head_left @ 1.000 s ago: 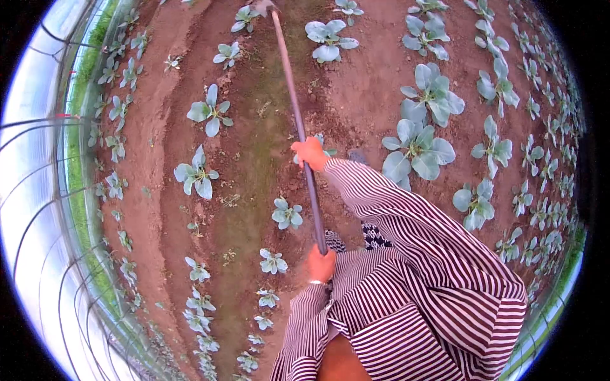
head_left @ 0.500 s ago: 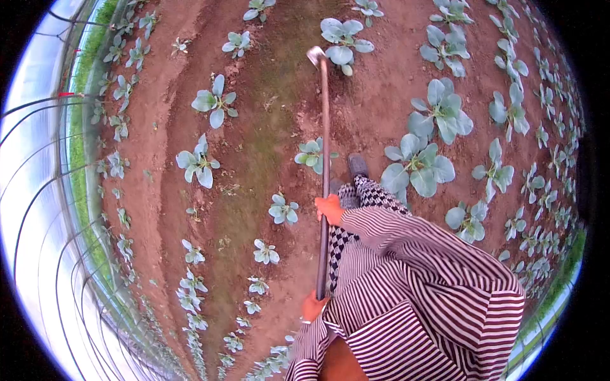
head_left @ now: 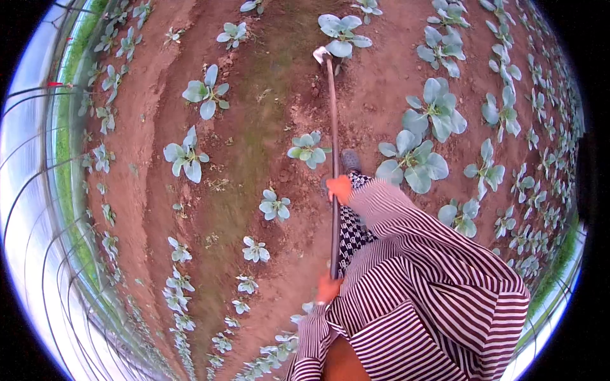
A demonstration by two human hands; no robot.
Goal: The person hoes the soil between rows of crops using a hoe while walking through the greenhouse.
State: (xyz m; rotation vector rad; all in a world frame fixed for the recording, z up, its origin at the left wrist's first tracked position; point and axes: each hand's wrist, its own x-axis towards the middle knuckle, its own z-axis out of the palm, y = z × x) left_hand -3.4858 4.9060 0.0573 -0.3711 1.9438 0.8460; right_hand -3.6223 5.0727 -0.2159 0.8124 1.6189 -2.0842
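Observation:
A long-handled hoe [head_left: 333, 120] reaches forward from my body over the soil. My right hand [head_left: 340, 189] is wrapped round the middle of its handle, while my left hand [head_left: 328, 287] grips the rear end near my waist. The light metal hoe head [head_left: 322, 55] is at the soil, close against a broad-leaved cabbage-like plant [head_left: 343, 35]; whether it touches the leaves I cannot tell. Left of the handle grows a smaller plant [head_left: 308, 150]. My fingers are partly hidden and slightly blurred.
Rows of similar plants [head_left: 416, 162] run on both sides across brown soil [head_left: 375, 82]. A shoe [head_left: 350, 160] stands just right of the handle. A mossy furrow [head_left: 244, 146] lies left. Curved greenhouse framing [head_left: 25, 197] and plastic sheeting edge the far left.
The hoe and both hands have moved slightly right in view, and the hands sit a little higher. The hoe head is now nearer the cabbage-like plant. Both hands still hold the handle.

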